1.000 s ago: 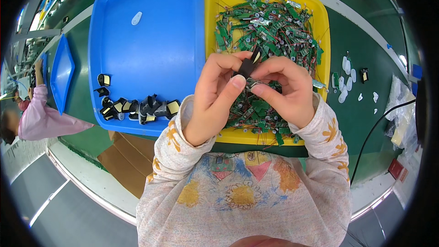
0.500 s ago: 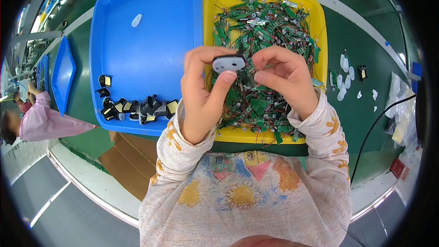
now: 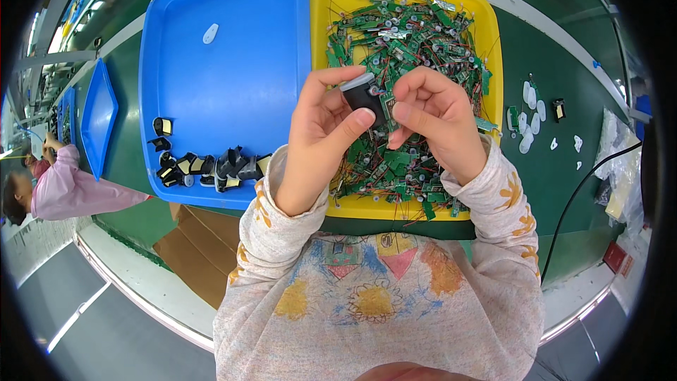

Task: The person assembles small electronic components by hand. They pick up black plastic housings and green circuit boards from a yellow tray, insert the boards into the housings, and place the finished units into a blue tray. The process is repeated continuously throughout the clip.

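My left hand [image 3: 315, 123] is closed on a small black plastic housing [image 3: 364, 96] with a whitish end piece, between thumb and fingers. My right hand [image 3: 443, 114] pinches a narrow green circuit board [image 3: 388, 104] right beside the housing. A small round part with a red wire shows where the two meet; whether the board sits partly inside the housing, I cannot tell. Both hands are over a yellow tray [image 3: 496, 42] heaped with wired green circuit boards [image 3: 403, 164].
Left of it stands a blue tray [image 3: 218, 92] with several black housings [image 3: 229, 164] and one white oval piece [image 3: 210, 33]. White pieces [image 3: 535, 124] and a black housing [image 3: 559, 111] lie right, near a black cable [image 3: 572, 194] and plastic bags [image 3: 624, 169]. A co-worker [image 3: 70, 183] is at far left.
My left hand has turned the housing, so its black side now shows instead of the white end face. The circuit board in my right hand has come into clearer view against it.
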`<state>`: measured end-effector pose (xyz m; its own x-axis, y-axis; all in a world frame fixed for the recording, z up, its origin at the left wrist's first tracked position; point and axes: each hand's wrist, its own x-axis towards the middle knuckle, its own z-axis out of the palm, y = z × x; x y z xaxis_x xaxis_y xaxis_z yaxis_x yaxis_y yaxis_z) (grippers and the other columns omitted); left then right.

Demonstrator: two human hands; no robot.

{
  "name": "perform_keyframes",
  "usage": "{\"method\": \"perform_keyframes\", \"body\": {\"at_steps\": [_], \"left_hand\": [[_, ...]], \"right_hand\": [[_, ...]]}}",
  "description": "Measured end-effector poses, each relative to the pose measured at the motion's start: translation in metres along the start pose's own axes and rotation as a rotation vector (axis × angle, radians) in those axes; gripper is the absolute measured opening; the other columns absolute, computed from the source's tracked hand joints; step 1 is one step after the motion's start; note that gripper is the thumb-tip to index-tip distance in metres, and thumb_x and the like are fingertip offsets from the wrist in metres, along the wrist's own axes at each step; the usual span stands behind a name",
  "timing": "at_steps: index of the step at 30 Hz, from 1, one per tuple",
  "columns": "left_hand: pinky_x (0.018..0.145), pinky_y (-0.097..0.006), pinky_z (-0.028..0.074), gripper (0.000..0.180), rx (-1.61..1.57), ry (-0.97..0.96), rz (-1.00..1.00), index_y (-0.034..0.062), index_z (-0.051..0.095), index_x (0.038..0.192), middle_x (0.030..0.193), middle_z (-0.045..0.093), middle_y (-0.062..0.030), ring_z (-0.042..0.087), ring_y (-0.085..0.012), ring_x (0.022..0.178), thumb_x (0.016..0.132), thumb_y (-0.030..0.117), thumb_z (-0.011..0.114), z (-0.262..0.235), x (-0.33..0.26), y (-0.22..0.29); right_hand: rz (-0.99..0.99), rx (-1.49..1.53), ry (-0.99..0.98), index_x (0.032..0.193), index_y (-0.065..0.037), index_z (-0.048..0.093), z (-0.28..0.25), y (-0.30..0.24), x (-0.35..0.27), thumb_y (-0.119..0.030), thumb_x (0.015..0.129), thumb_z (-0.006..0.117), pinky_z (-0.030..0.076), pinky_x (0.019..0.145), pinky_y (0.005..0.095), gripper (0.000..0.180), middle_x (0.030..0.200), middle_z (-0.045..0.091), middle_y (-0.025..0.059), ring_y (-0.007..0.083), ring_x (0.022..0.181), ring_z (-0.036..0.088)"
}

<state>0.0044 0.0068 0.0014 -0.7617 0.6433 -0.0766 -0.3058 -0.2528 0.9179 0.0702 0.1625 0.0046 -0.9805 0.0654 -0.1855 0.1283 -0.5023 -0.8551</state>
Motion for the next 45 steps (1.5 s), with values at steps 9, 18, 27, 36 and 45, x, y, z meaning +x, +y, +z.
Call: {"method": "perform_keyframes", "body": {"at_steps": [9, 18, 27, 36, 45], "left_hand": [[0.074, -0.024, 0.041, 0.042, 0.14, 0.029, 0.02, 0.0013, 0.042, 0.116, 0.094, 0.058, -0.0068, 0.054, -0.011, 0.083, 0.078, 0.003, 0.061, 0.0, -0.001, -0.004], [0.079, -0.028, 0.042, 0.044, 0.301, -0.007, 0.151, 0.0006, 0.042, 0.118, 0.104, 0.057, -0.013, 0.056, -0.0159, 0.089, 0.078, 0.001, 0.059, -0.001, -0.001, -0.007], [0.086, -0.031, 0.041, 0.044, 0.424, -0.04, 0.325, -0.0019, 0.045, 0.118, 0.115, 0.054, -0.0162, 0.055, -0.021, 0.099, 0.077, 0.004, 0.06, 0.004, 0.001, -0.007], [0.099, -0.036, 0.03, 0.041, 0.492, -0.11, 0.338, -0.0031, 0.039, 0.118, 0.123, 0.046, -0.0226, 0.044, -0.0257, 0.116, 0.078, 0.0, 0.049, -0.003, -0.003, -0.006], [0.084, -0.031, 0.043, 0.039, 0.496, 0.002, 0.371, -0.0013, 0.059, 0.105, 0.104, 0.06, -0.0147, 0.056, -0.0224, 0.096, 0.067, 0.001, 0.067, -0.006, -0.003, 0.0]], "right_hand": [[-0.014, -0.033, -0.027, 0.09, -0.001, 0.051, 0.001, -0.002, -0.001, -0.004, 0.08, 0.06, 0.052, 0.054, 0.0215, 0.014, 0.071, 0.056, 0.0033, 0.0097, 0.061, 0.059], [0.056, -0.052, -0.053, 0.09, 0.001, 0.052, -0.001, -0.003, -0.001, -0.005, 0.081, 0.06, 0.052, 0.055, 0.0216, 0.013, 0.074, 0.057, 0.0044, 0.0091, 0.063, 0.058], [-0.215, -0.375, -0.009, 0.083, 0.0, 0.056, 0.005, 0.002, -0.006, -0.003, 0.078, 0.06, 0.049, 0.053, 0.0225, 0.007, 0.073, 0.056, 0.0057, 0.0116, 0.062, 0.058], [-0.637, -1.009, 0.029, 0.075, -0.003, 0.058, 0.009, 0.001, -0.007, -0.003, 0.07, 0.066, 0.042, 0.046, 0.0282, 0.01, 0.066, 0.054, 0.0072, 0.0207, 0.054, 0.055], [-0.308, -0.576, -0.091, 0.081, 0.0, 0.058, 0.001, -0.007, -0.008, -0.003, 0.074, 0.065, 0.048, 0.054, 0.0242, 0.01, 0.071, 0.055, 0.0066, 0.0134, 0.063, 0.058]]}}
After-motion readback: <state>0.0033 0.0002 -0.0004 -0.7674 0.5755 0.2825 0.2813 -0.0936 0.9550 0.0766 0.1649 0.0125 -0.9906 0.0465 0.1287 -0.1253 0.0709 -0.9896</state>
